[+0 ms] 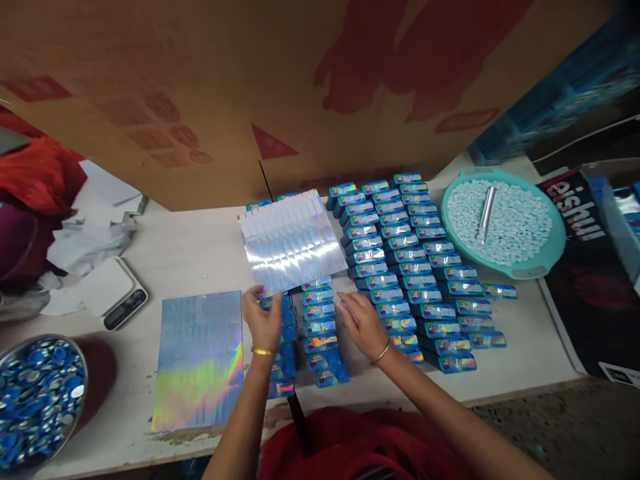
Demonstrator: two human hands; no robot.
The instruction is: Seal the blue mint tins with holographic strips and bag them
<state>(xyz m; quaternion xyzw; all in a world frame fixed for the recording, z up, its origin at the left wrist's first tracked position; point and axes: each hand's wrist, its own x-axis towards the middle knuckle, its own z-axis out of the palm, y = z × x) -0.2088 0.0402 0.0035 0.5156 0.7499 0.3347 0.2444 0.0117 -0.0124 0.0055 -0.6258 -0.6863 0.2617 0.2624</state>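
A shiny holographic sheet [293, 240] lies tilted over the upper ends of the left rows of small blue packs [320, 327]. My left hand [263, 320] is at the sheet's lower left corner, over the leftmost row, thumb and fingers apart; nothing shows between them. To the right, my right hand [363, 327] rests beside the blue packs near the sheet's lower right corner, its fingers slightly spread and holding nothing visible. A second holographic sheet [200, 360] lies flat on the table, left of my left hand.
More rows of blue packs [400, 267] stand at the right. Beyond them is a turquoise basin [557, 247] of white pellets with a metal scoop [486, 215]. A scale [117, 293] and a bowl of blue caps [40, 400] are left. A cardboard box [225, 100] stands behind.
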